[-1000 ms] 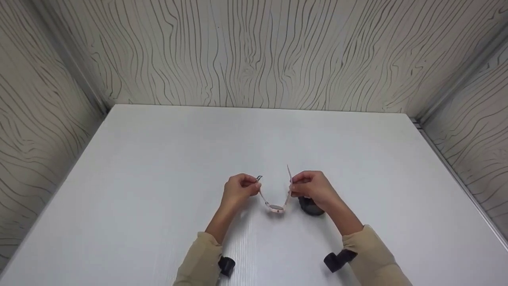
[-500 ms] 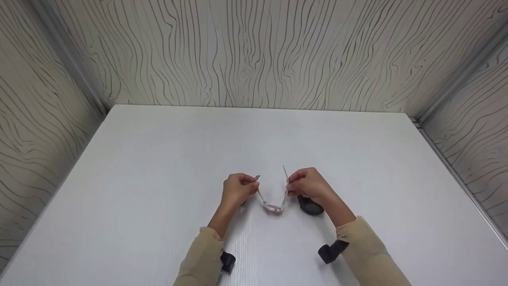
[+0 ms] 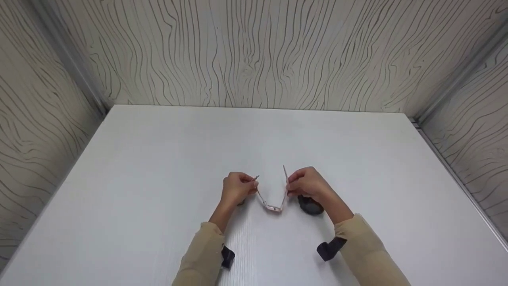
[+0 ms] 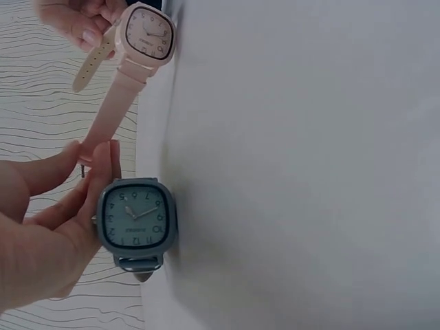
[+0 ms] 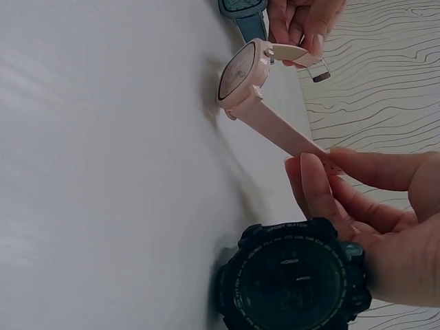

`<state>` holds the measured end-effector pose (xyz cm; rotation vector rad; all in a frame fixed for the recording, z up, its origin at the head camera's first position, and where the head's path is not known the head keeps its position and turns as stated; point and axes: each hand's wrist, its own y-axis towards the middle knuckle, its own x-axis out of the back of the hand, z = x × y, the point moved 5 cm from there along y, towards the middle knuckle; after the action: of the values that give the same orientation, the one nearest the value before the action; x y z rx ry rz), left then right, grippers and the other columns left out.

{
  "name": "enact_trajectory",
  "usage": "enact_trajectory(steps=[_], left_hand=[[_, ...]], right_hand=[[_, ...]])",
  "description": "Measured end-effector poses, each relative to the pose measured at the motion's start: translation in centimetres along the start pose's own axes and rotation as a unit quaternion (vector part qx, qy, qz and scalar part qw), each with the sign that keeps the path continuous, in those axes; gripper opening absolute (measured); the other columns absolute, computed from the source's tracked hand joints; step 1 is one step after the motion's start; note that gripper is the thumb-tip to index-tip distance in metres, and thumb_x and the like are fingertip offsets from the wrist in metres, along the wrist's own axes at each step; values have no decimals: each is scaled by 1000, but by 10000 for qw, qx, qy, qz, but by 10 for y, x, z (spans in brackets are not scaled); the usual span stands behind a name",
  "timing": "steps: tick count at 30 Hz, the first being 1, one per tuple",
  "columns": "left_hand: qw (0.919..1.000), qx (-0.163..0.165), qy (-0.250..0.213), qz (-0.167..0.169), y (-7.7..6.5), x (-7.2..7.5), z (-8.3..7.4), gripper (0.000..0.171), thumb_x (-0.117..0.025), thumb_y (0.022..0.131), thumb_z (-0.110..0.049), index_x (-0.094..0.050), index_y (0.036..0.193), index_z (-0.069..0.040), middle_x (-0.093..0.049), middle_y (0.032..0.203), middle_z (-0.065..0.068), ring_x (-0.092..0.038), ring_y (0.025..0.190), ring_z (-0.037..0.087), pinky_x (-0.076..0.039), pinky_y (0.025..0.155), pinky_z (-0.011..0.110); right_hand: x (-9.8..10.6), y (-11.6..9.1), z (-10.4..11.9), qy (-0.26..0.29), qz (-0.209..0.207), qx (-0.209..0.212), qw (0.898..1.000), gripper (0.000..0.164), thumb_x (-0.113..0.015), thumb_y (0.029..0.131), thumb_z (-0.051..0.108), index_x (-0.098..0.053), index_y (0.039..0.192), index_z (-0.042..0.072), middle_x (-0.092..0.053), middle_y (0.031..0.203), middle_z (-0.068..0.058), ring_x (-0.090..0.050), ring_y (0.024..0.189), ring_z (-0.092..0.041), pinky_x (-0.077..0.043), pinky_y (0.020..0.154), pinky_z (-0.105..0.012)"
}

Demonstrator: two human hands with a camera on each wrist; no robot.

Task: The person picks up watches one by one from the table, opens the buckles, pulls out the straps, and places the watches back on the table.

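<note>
A pink wristwatch (image 3: 274,208) hangs in a U between both hands, its dial at the bottom. My left hand (image 3: 238,188) pinches the buckle end of its strap between thumb and fingers; in the right wrist view the metal buckle (image 5: 320,71) sticks out past the fingertips. The holed strap end is pinched by my right hand (image 3: 311,183), with its tip pointing up. Just by the left hand lies a blue-grey wristwatch (image 4: 136,216) with a square dial, mostly hidden by that hand in the head view. A chunky black digital watch (image 5: 292,275) lies beside the right hand.
The white table (image 3: 178,151) runs back to a wood-grain patterned wall (image 3: 246,55), with similar panels at both sides. Dark wrist cameras (image 3: 331,249) are strapped over beige sleeves (image 3: 202,254).
The right hand has come slightly left and away from me, drawing the strap ends a little closer together. The pink watch has shifted slightly left, and its dial shows more edge-on.
</note>
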<state>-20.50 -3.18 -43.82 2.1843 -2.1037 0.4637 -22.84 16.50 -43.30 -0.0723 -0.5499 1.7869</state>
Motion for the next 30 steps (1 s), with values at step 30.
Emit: enact_trajectory(steps=[30], left_hand=[[9998, 168, -89, -41, 8, 2, 11, 11, -68, 78, 0, -65, 88, 6, -65, 74, 10, -66, 63, 19, -53, 56, 24]], right_hand=[[6, 2, -5, 257, -153, -14, 9996, 22, -64, 77, -9, -58, 97, -16, -65, 73, -16, -66, 63, -22, -54, 55, -28]])
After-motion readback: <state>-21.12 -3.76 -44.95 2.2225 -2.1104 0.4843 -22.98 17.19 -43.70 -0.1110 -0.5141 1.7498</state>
